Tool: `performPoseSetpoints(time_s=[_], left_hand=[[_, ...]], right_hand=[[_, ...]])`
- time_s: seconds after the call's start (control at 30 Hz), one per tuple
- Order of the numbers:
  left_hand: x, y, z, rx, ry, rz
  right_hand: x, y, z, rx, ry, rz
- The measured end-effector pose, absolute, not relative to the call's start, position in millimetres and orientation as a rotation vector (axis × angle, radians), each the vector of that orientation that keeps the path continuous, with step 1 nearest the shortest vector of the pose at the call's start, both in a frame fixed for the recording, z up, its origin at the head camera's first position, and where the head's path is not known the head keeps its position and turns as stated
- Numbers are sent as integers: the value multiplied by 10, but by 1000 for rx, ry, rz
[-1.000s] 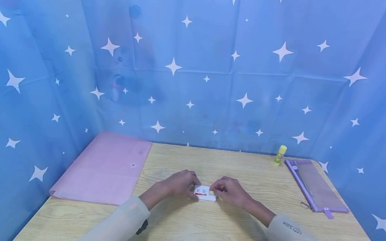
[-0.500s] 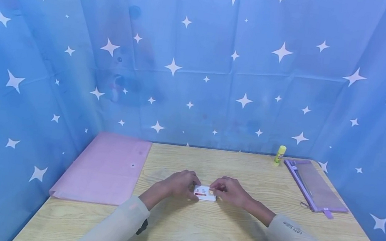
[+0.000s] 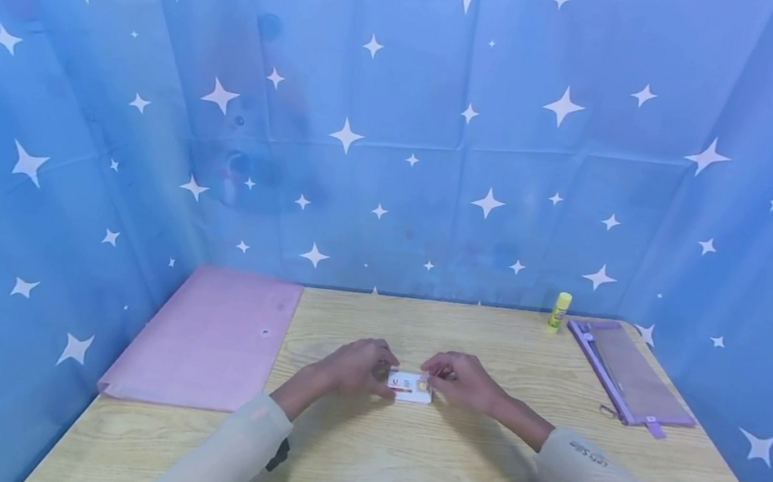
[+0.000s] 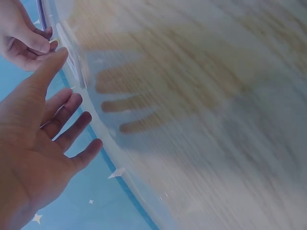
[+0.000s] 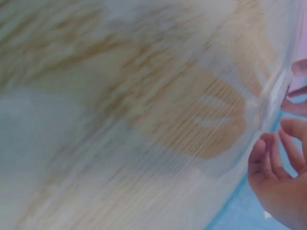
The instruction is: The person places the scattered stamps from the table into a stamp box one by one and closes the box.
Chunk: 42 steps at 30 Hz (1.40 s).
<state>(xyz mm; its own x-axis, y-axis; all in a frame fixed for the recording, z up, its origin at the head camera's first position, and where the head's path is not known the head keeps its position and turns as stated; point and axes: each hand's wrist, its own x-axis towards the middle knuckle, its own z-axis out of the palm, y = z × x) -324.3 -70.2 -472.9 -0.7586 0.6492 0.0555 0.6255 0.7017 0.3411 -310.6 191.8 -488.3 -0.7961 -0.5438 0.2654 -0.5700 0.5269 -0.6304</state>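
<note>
A small white card point(image 3: 412, 387) with a red stripe and printed marks lies flat at the middle of the wooden table point(image 3: 350, 471). My left hand point(image 3: 359, 366) holds its left end between thumb and forefinger; in the left wrist view the other fingers point(image 4: 72, 129) are spread. My right hand point(image 3: 464, 381) pinches the far right corner of the card with thumb and forefinger, the remaining fingers bent. An orange-gold patch shows on the card's right part, beside the right fingertips. In the left wrist view the card point(image 4: 73, 60) appears edge-on, with both hands point(image 4: 29, 38) around it.
A pink folder point(image 3: 211, 340) lies at the table's left. At the back right stand a yellow glue stick point(image 3: 559, 311) and, beside it, a flat purple mesh zip pouch point(image 3: 631, 372) with a thin tool inside. A blue star-patterned curtain point(image 3: 378, 105) borders the table.
The hands and the card stay nearly still. My right fingertips shift slightly at the card's right corner, and the head view tips up a little.
</note>
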Motion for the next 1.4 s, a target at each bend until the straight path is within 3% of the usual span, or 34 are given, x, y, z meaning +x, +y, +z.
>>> performPoseSetpoints(time_s=[0.5, 1.4], left_hand=[[-3237, -1091, -4569, 1025, 2844, 676], [-3204, -1776, -4640, 897, 2923, 739]], right_hand=[[-3166, 1737, -4764, 1048, -2717, 1142], [-3156, 1234, -4763, 1106, -2723, 1197]])
